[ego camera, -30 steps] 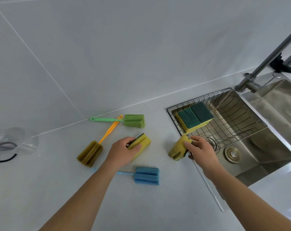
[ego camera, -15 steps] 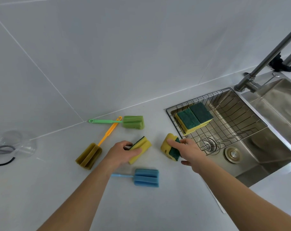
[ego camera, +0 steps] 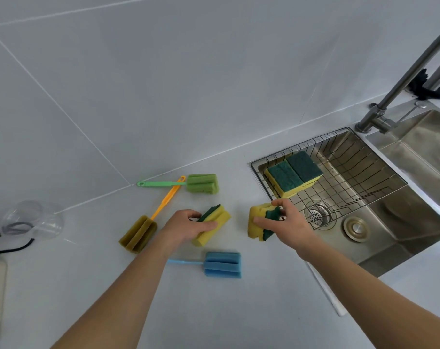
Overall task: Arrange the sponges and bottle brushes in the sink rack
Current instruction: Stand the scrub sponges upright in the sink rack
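Two yellow rectangular sponges with dark green scouring tops (ego camera: 293, 173) lie side by side at the left end of the wire sink rack (ego camera: 344, 170). Just left of the rack, the right hand (ego camera: 285, 222) grips a third yellow-and-green sponge (ego camera: 258, 222), fingers curled round it. The left hand (ego camera: 186, 226) clamps a fourth such sponge (ego camera: 217, 226) on the pale grey surface (ego camera: 239, 311). Around them lie a blue foam bottle brush (ego camera: 221, 264), an olive foam brush with an orange handle (ego camera: 138, 235) and a light green foam brush (ego camera: 201, 183).

Shiny steel wire rack (ego camera: 380, 182), foam sponges (ego camera: 293, 173)
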